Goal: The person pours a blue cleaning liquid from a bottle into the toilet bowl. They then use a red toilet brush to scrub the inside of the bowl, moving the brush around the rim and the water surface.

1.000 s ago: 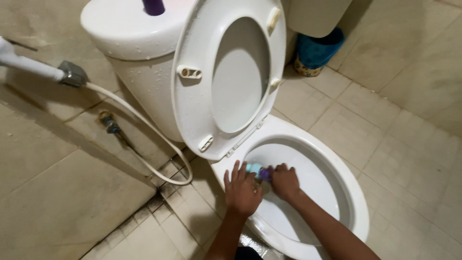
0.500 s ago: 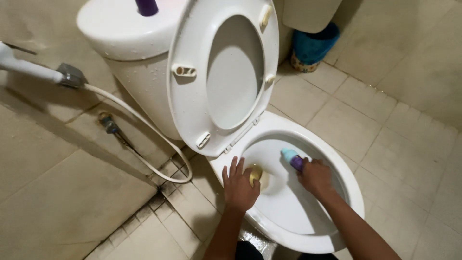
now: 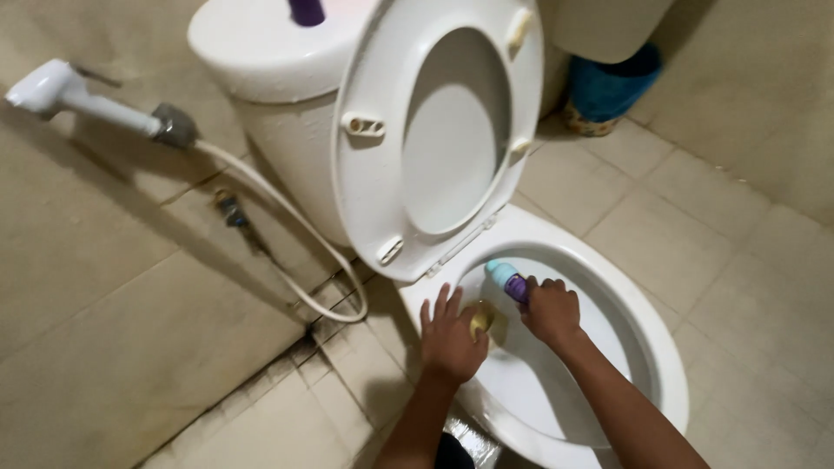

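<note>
My left hand (image 3: 452, 339) rests on the left rim of the white toilet bowl (image 3: 643, 339) and presses a small yellow sponge (image 3: 480, 320) against the inside of the rim. My right hand (image 3: 549, 310) is closed around a purple bottle with a light blue cap (image 3: 505, 278), its cap pointing up and left towards the back of the bowl. Both forearms reach in from the bottom of the view. The raised seat and lid (image 3: 443, 130) lean against the white tank (image 3: 261, 61).
A white hand sprayer (image 3: 78, 100) with a pale hose (image 3: 295, 234) hangs on the tiled wall at left. A purple object (image 3: 306, 10) stands on the tank. A blue bin (image 3: 608, 87) sits on the beige tiled floor behind the toilet.
My right hand carried the bottle right across the bowl, then back left towards the rear rim. The yellow sponge, hidden at first, now shows under my left hand.
</note>
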